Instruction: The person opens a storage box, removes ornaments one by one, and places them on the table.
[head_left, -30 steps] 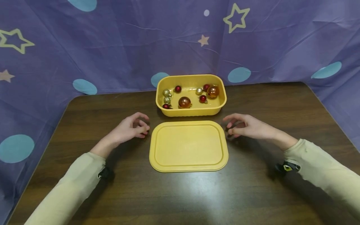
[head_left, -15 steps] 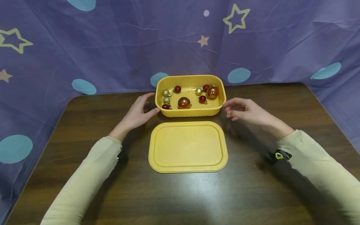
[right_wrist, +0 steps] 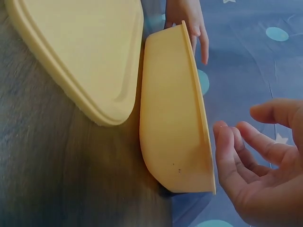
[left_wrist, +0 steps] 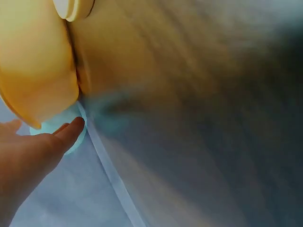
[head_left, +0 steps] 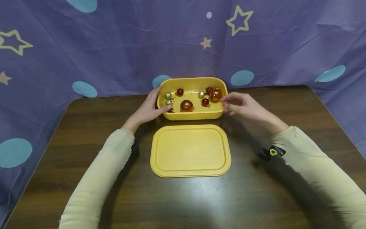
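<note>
A yellow open box (head_left: 194, 116) stands near the back of the table with small Christmas baubles inside. Two are larger amber balls, one amber bauble (head_left: 186, 105) at the front and another amber bauble (head_left: 215, 94) at the right. The rest are small red, gold and pale ones, such as a red bauble (head_left: 179, 92). My left hand (head_left: 147, 108) is at the box's left end, thumb over the front corner, fingers extended along the side. At the right rim hovers my right hand (head_left: 247, 106), fingers loosely bent; the right wrist view (right_wrist: 265, 170) shows nothing between them.
The matching yellow lid (head_left: 190, 151) lies flat on the dark wooden table (head_left: 188, 203), just in front of the box. Behind the table's back edge hangs a purple cloth (head_left: 128, 47) with stars and dots, close to the box's rear wall.
Both hands have moved from beside the lid, forward and inward, to the box's two ends. The left thumb now overlaps the rim. Box, baubles and lid have stayed in place.
</note>
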`<state>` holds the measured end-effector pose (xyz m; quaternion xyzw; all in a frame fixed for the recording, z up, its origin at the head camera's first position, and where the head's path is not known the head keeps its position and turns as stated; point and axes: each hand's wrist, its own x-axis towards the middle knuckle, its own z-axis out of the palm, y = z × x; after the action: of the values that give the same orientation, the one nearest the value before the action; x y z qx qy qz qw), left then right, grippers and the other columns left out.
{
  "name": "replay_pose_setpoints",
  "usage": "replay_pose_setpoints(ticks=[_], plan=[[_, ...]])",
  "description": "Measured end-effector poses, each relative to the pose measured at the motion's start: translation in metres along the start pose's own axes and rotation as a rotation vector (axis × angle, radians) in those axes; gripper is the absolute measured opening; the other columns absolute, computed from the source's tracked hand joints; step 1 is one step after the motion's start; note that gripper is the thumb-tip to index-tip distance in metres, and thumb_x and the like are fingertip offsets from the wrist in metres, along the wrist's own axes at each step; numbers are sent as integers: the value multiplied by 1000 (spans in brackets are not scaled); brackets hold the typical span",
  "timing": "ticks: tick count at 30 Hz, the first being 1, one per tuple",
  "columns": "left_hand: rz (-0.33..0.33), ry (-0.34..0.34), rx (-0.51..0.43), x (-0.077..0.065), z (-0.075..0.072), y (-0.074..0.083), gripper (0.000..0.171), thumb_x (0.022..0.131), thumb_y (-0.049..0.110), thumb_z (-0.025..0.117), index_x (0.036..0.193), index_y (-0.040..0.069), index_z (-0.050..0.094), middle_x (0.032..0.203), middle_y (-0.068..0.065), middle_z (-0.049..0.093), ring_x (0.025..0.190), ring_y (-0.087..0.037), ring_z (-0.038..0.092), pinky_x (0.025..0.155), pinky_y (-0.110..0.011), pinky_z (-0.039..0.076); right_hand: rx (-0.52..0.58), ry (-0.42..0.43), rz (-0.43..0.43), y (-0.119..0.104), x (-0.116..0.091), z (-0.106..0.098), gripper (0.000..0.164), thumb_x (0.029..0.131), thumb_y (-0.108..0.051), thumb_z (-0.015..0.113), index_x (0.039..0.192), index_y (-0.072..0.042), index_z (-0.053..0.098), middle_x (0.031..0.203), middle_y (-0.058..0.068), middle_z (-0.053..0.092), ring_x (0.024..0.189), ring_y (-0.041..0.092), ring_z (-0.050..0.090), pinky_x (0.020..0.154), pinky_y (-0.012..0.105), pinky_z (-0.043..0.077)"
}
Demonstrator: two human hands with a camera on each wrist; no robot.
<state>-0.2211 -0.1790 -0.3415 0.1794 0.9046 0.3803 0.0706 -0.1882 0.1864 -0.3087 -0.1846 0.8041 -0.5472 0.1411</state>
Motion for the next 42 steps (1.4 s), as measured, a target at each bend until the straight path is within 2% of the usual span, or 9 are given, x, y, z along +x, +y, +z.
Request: replay_pose_setpoints(ticks=[2,4,13,19,24,30,34,38,42], plan=[[-21,-34,7,4,2,2,96,90,40,67,157,15,3,159,-18,-5,145,-32,0,112,-55,12,-1,-2,2,0,2,3,30,97,-3,54,122,13,53,106,20,58,88,18,64,75,28,53],[-31,-58,2,7,3,3,99,89,41,68,157,16,0,159,-17,-8,145,-32,-2,112,-56,11,6,-1,1,0,4,5,29,97,-2,54,122,13,54,106,22,57,88,20,64,77,31,54],[-73,-84,-97,12,9,6,108,87,37,73,156,20,-8,160,-12,-5,145,-29,2,113,-49,11,21,1,-26,-1,17,15,27,96,0,53,120,13,55,107,20,58,87,18,66,79,34,54],[-69,-77,-178,11,11,6,108,88,30,73,155,17,-11,160,-11,-3,145,-28,5,114,-45,10,8,-19,-35,-3,28,24,26,97,-3,55,119,12,57,111,28,58,88,24,65,78,33,54],[-70,-84,-179,9,12,5,110,88,32,72,154,17,-15,160,-11,-7,145,-28,1,114,-46,8,37,-42,-53,-3,38,34,24,97,0,55,117,13,58,112,31,59,89,28,64,78,33,54],[-71,-84,-170,5,13,5,110,88,29,73,153,15,-15,160,-14,-6,145,-29,2,114,-46,9,77,-69,-48,-3,53,45,24,96,1,55,117,12,57,101,24,57,90,32,61,79,33,54],[-79,-82,-160,5,14,5,112,87,31,74,153,14,-16,160,-15,-6,145,-29,3,114,-44,9,16,-85,-52,-5,65,51,28,94,-1,57,120,10,58,104,21,60,96,37,60,83,36,52],[-84,-93,-153,4,11,11,113,88,30,73,152,11,-18,159,-16,-9,145,-30,1,114,-44,8,-74,-92,-77,-6,77,55,31,92,-3,60,122,6,60,113,18,62,100,31,60,87,34,48],[-91,-108,-159,1,8,21,112,89,28,72,151,7,-19,158,-17,-11,144,-31,-1,114,-45,6,-72,-95,-79,-2,85,56,34,92,-6,61,124,4,60,116,15,63,102,28,60,88,33,46]])
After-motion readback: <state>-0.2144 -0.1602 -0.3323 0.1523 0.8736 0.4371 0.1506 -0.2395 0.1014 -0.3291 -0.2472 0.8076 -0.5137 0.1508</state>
